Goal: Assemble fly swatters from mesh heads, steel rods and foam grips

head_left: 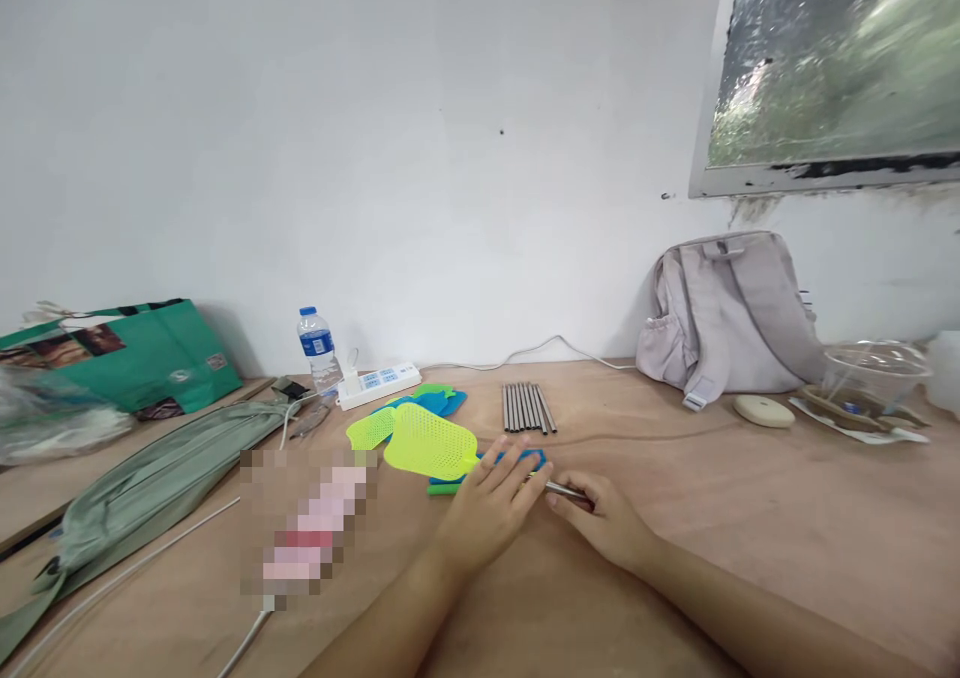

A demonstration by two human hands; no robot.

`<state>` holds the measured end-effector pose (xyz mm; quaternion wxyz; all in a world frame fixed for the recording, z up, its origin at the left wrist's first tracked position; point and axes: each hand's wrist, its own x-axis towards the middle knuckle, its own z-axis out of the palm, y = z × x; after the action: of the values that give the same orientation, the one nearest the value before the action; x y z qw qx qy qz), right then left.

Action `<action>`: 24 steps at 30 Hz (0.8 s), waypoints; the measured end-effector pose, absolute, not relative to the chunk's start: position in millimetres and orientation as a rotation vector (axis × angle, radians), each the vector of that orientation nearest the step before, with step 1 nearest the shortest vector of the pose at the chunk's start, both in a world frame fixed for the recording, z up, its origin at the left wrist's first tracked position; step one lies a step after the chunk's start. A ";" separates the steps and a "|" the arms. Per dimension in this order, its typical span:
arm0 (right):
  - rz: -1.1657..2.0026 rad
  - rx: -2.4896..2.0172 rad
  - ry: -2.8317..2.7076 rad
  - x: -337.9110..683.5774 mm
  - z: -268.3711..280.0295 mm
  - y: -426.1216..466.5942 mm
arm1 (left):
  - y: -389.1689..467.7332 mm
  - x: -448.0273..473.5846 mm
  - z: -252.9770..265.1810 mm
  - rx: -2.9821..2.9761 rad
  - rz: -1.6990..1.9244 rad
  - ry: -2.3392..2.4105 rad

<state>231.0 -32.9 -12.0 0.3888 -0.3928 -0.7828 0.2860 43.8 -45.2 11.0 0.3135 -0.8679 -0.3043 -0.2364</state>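
Observation:
A yellow-green fly swatter head [431, 443] of perforated plastic has its neck under the fingers of my left hand [491, 508]. Those fingers reach across the neck, and the thumb is hidden beneath. Closed round a thin metal tube [568, 491], my right hand [604, 523] is just to the right; the tube's far end meets the left fingers. Whether tube and neck are joined is covered by the left hand. Blue plastic [531, 460] and a green strip [442, 490] show around and below the left hand. More blue swatter heads [442, 401] lie behind the yellow-green one.
Several metal tubes [529, 408] lie side by side beyond my hands. A power strip [379, 385] and a water bottle [319, 348] are at back left, near a green bag [150, 353]. A grey backpack [739, 308] leans on the wall at right. A blurred-out pink object [315, 528] lies at left.

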 end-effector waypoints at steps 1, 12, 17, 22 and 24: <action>0.729 -0.964 -2.012 230.6 -13.3 -32.5 | -43.5 43.3 9.5 -2.273 -0.588 -0.788; 0.462 -0.877 -2.214 241.6 -18.5 -23.6 | -33.5 5.4 26.7 -2.018 -0.735 -1.330; 0.481 -0.931 -2.251 236.1 -16.1 -27.9 | -29.7 5.3 19.9 -1.994 -0.739 -1.517; 0.466 -0.984 -2.259 236.7 -14.9 -29.2 | -24.6 4.6 13.5 -2.015 -0.753 -1.578; 0.456 -1.038 -2.246 237.5 -15.0 -28.9 | -24.1 4.2 13.3 -2.036 -0.763 -1.569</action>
<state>237.5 -28.9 -15.0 0.3076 -0.3926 -0.8495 0.1723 4.2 -24.1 13.3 0.2280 -0.7393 -0.5699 -0.2769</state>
